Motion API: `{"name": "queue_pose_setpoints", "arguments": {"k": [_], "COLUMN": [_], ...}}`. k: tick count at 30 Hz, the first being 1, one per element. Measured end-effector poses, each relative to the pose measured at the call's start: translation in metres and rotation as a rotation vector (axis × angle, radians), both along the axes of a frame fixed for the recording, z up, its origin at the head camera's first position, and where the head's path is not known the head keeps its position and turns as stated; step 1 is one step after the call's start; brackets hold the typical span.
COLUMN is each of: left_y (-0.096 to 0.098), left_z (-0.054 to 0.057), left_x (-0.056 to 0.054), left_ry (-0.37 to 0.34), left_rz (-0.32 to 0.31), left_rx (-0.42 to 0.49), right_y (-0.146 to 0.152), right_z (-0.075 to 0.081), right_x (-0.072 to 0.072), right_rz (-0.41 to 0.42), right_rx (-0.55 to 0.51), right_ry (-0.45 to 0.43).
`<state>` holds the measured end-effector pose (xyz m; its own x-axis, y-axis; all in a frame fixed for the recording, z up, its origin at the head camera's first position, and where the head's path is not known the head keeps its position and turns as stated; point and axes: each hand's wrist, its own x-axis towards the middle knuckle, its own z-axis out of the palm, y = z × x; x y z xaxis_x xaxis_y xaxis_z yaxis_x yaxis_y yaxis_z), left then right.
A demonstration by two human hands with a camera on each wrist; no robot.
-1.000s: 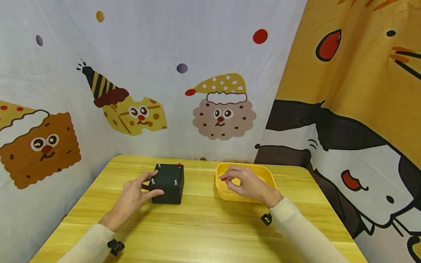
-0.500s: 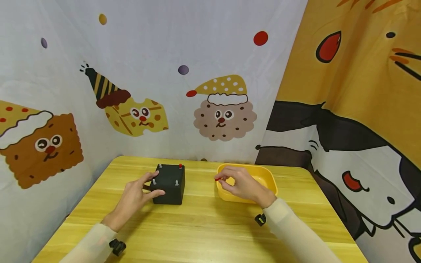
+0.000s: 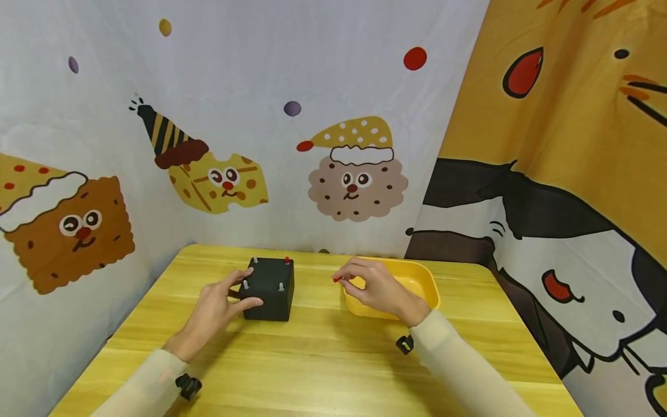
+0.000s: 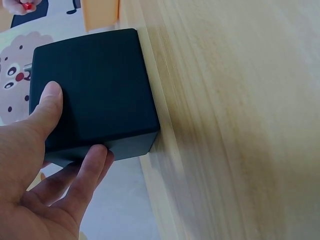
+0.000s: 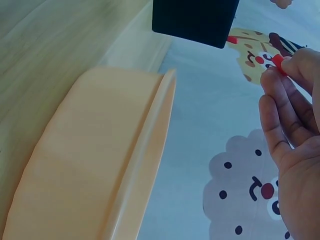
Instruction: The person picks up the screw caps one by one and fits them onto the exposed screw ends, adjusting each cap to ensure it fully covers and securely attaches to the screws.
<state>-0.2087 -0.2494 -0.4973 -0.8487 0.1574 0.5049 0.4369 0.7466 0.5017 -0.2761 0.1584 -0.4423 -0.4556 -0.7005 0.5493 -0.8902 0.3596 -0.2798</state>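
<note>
A black box stands on the table with upright posts near its top corners. Three are bare grey posts; the far right one carries a small red cap. My left hand grips the box from its left, thumb on the front face and fingers around the side, as the left wrist view shows against the dark box. Between thumb and fingertips my right hand pinches a small red piece, largely covered by the fingers. That hand is raised over the left rim of a yellow tray.
The tray stands to the right of the box, a strip of wooden table between them. A printed cloth hangs close behind the table's back edge, and another printed cloth runs along the right side.
My right hand has moved left from over the tray to its left rim, carrying the red piece closer to the box. The left hand keeps its hold on the box.
</note>
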Motion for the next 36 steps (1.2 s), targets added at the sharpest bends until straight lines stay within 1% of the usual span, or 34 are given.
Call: {"name": "queue_pose_setpoints", "arguments": {"k": [8,14,21,27,36], "left_y": [-0.001,-0.001,0.000,0.000,0.000], "left_z": [-0.001,-0.002,-0.001,-0.002,-0.003], "left_x": [0.000,-0.001,0.000,0.001,-0.001], "left_ry": [-0.002,0.008,0.022,0.022,0.009], "left_rz": [-0.001,-0.005,-0.001,0.002,0.004], "left_rx": [-0.001,0.000,-0.013,-0.006,-0.017], "right_y": [-0.009,-0.016,-0.027,-0.036,-0.046], "right_z": [0.000,0.000,0.001,0.001,-0.004], "right_x": [0.000,0.000,0.000,-0.001,-0.007], "right_rz": [0.004,0.011,0.043,0.036,0.057], "right_rx": [-0.006,-0.015,-0.051,-0.057,-0.077], "right_ry": [-0.008,0.012,0.062,0.050,0.061]}}
